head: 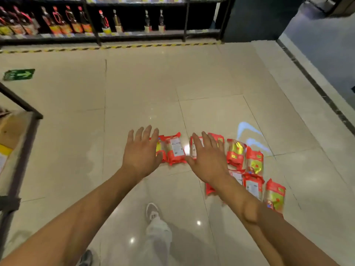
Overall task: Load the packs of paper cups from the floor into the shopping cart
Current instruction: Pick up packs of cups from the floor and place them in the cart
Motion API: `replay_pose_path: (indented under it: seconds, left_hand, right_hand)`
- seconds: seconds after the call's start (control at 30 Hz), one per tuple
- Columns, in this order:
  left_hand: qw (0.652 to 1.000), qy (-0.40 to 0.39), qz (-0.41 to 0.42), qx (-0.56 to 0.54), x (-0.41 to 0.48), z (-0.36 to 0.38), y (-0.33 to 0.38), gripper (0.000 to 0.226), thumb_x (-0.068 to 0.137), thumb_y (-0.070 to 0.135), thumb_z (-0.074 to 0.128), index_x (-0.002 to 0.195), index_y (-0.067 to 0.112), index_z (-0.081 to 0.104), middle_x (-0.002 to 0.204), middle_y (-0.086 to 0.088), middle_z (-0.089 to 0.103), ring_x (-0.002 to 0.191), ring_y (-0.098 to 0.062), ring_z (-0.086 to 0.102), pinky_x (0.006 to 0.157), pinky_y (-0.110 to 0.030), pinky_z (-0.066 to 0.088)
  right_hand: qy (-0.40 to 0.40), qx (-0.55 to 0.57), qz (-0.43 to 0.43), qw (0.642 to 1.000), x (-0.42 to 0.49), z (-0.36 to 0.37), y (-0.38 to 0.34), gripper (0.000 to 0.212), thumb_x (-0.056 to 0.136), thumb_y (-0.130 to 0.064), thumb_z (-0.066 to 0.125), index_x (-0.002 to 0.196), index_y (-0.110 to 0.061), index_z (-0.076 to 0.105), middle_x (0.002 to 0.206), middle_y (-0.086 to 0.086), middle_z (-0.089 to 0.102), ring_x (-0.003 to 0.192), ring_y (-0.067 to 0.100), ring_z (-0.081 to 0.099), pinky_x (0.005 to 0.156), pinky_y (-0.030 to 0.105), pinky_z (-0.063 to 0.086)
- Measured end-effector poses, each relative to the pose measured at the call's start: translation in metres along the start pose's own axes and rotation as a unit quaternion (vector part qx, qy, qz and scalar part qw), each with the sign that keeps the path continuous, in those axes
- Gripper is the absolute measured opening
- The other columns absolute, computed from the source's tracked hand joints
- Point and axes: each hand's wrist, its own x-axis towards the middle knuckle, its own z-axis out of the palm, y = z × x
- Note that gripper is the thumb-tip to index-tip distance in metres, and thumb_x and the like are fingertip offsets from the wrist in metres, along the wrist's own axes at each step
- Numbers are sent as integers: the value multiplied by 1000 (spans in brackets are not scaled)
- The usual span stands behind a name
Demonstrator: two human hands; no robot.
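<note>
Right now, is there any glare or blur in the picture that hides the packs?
Head view: a bright glare spot on the glossy floor sits between the two hands; the packs look slightly blurred; the shelf bends from wide-angle distortion.

green floor sign shows white arrow pointing right; pack labels, shelf price tags too blurry to read

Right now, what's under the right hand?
Under the open right hand lie red packs of paper cups on the tiled floor. Hand and forearm cover some packs, so the count is unclear.
</note>
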Motion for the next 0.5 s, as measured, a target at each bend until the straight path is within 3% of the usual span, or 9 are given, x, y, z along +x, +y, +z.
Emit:
replay_pose_path:
  seconds: [0.13,0.33,0.43,0.5]
  left_hand:
    - [999,-46,-6,-9,105,68,-28,75,97,48,49,159,13,26,167,-14,26,153,-36,25,125,-55,14]
    - [988,-141,-65,-12,209,223,-57,77,91,47,59,155,10,35,160,-16,39,145,-39,38,120,-56,24]
    - [985,-148,-84,-22,239,308,-67,83,84,44,71,152,6,41,155,-18,48,139,-42,46,117,-60,32]
    - [980,-174,-96,-15,266,372,-73,84,90,47,64,157,8,32,161,-17,39,145,-40,39,120,-58,25]
  right_hand:
    - [-55,-7,2,998,106,55,13,76,98,-59,40,161,-23,17,165,12,25,153,30,20,122,52,16]
    - [-171,15,29,985,222,202,49,78,97,-59,41,160,-21,14,165,13,25,151,31,23,122,49,13]
    - [-212,27,26,976,268,278,68,79,98,-57,43,160,-22,11,166,10,23,152,29,21,122,47,17]
    - [-219,31,23,975,308,338,83,77,98,-55,43,160,-21,12,164,10,25,151,29,21,121,46,21]
